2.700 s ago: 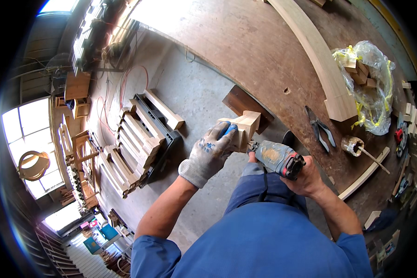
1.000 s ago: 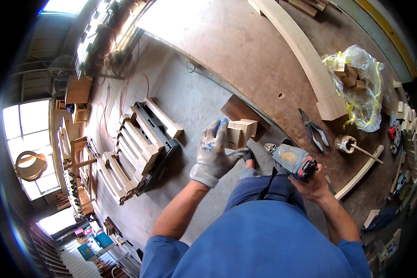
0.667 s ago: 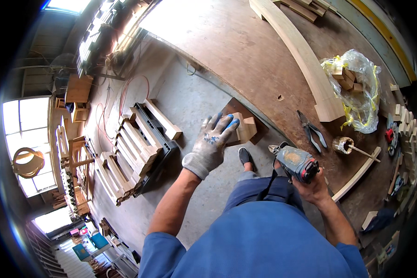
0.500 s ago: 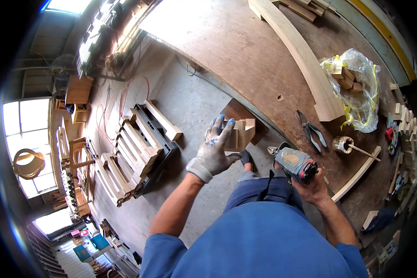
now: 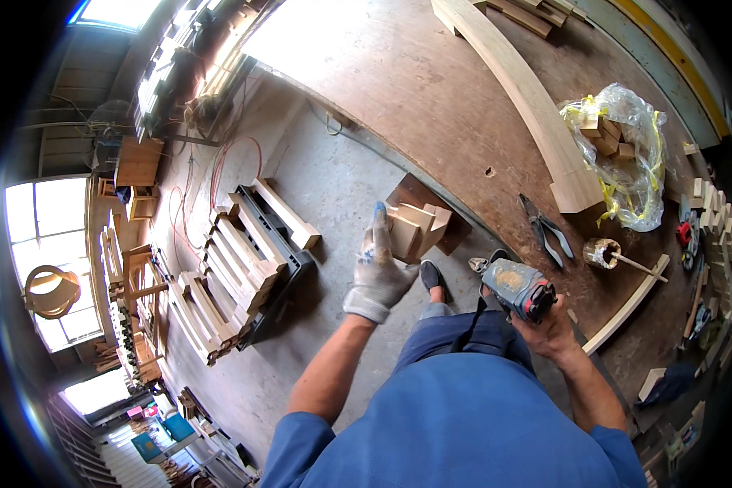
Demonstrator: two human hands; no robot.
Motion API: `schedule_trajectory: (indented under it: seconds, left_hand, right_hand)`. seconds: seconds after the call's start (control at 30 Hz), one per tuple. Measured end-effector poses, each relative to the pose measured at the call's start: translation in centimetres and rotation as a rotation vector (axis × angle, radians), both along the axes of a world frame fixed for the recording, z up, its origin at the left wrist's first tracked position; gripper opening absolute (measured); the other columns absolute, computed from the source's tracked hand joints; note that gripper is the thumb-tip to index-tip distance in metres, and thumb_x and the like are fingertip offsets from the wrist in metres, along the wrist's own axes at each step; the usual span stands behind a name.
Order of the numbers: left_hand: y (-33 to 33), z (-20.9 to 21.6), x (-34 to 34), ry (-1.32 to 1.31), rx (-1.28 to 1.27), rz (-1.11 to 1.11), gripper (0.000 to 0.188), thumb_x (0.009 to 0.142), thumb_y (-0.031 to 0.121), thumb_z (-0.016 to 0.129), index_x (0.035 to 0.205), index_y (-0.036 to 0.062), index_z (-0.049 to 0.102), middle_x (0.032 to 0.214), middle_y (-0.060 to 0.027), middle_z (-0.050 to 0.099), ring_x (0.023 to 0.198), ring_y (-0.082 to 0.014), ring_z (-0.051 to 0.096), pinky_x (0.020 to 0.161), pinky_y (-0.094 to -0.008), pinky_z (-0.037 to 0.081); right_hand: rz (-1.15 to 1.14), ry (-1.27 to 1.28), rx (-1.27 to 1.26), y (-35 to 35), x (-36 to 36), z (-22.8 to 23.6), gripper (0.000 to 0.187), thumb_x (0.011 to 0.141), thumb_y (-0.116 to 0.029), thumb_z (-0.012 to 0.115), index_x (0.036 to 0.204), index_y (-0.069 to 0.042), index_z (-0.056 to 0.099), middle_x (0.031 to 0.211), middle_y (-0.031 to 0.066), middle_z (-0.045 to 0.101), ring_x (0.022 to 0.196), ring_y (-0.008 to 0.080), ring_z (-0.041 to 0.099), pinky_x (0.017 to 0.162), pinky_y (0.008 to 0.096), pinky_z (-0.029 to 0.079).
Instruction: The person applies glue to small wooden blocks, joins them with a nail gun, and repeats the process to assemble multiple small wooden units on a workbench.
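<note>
My left hand (image 5: pixel 381 270), in a pale work glove with blue fingertips, is raised in front of me with its index finger stretched and its thumb out to the right. Just beyond its fingers is a light wooden piece (image 5: pixel 429 232) with a notched end, above a dark brown board (image 5: pixel 411 190) at the bench's edge. Whether the glove touches the wood I cannot tell. My bare right hand (image 5: pixel 550 329) grips a handheld power tool (image 5: pixel 516 286), grey with a dusty tan patch and a black and red rear end. Its front points up and left.
On the brown workbench (image 5: pixel 415 89) are a long curved beam (image 5: pixel 529 102), pliers (image 5: pixel 543 228), a glue-smeared pot (image 5: pixel 602 253) with a stick, a plastic bag (image 5: pixel 638 183) of wood blocks and a curved strip (image 5: pixel 626 306). Wooden parts (image 5: pixel 232 268) lie stacked on a black pallet (image 5: pixel 293 272), left.
My left hand has shifted slightly right and turned more edge-on, its fingers less spread. The wooden piece appears turned a little. My right hand and the power tool have barely moved.
</note>
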State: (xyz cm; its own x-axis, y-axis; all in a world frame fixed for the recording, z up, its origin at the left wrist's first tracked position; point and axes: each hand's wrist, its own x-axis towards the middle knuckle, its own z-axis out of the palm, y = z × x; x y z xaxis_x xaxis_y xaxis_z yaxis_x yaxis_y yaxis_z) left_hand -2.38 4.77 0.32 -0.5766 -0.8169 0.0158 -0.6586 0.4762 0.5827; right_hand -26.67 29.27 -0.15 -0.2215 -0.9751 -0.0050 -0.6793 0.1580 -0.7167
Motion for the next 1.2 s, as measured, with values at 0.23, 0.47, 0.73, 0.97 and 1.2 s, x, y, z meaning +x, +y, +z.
schedule_trajectory:
  seconds: [0.23, 0.47, 0.73, 0.97, 1.2]
  left_hand:
    - [-5.5, 1.9, 1.8, -0.328, -0.1, -0.364, 0.102, 0.073, -0.012, 0.072, 0.163, 0.0216, 0.038, 0.161, -0.0308, 0.038, 0.138, -0.0484, 0.051, 0.115, -0.0487, 0.048]
    - [-6.5, 2.0, 2.1, -0.33, -0.051, -0.382, 0.102, 0.075, -0.02, 0.06, 0.162, 0.0281, 0.04, 0.166, -0.0325, 0.028, 0.14, -0.0533, 0.048, 0.113, -0.0513, 0.051]
    - [-5.9, 1.4, 3.8, 0.094, 0.364, -0.095, 0.101, 0.078, -0.001, 0.069, 0.168, 0.0122, 0.025, 0.166, -0.0285, 0.035, 0.154, -0.0431, 0.038, 0.126, -0.0448, 0.035]
    - [-6.3, -2.7, 4.1, 0.33, 0.576, 0.264, 0.074, 0.098, 0.014, 0.069, 0.162, -0.0026, 0.035, 0.148, -0.025, 0.061, 0.135, -0.0296, 0.061, 0.116, -0.0375, 0.045]
    - [-5.4, -2.2, 3.1, 0.324, 0.551, 0.28, 0.064, 0.099, 0.012, 0.068, 0.156, -0.0049, 0.044, 0.149, -0.0228, 0.061, 0.137, -0.0276, 0.059, 0.116, -0.0367, 0.045]
  right_hand:
    - [-0.091, -0.24, 0.091, -1.1, 0.0, 1.6, 0.027, 0.074, -0.02, 0.082, 0.088, -0.003, 0.067, 0.079, 0.0166, 0.07, 0.075, 0.0401, 0.071, 0.07, 0.044, 0.057]
    - [-0.065, -0.198, 0.117, -1.5, 0.3, 1.9, 0.028, 0.074, -0.02, 0.083, 0.091, -0.002, 0.068, 0.079, 0.0163, 0.07, 0.075, 0.0386, 0.071, 0.07, 0.0435, 0.057]
    - [-0.057, -0.38, 0.083, -3.6, 1.4, 1.2, 0.026, 0.075, -0.015, 0.083, 0.093, -0.004, 0.069, 0.083, 0.0167, 0.072, 0.079, 0.0395, 0.073, 0.072, 0.0442, 0.058]
    - [0.022, -0.337, 0.102, -7.7, 2.7, 2.5, 0.023, 0.081, -0.013, 0.081, 0.1, -0.004, 0.073, 0.095, 0.0139, 0.076, 0.088, 0.0322, 0.076, 0.081, 0.0391, 0.059]
    - [0.061, -0.323, -0.015, -11.0, 3.4, 3.2, 0.021, 0.085, -0.015, 0.077, 0.101, -0.004, 0.068, 0.089, 0.0175, 0.073, 0.083, 0.0417, 0.073, 0.072, 0.0438, 0.059]
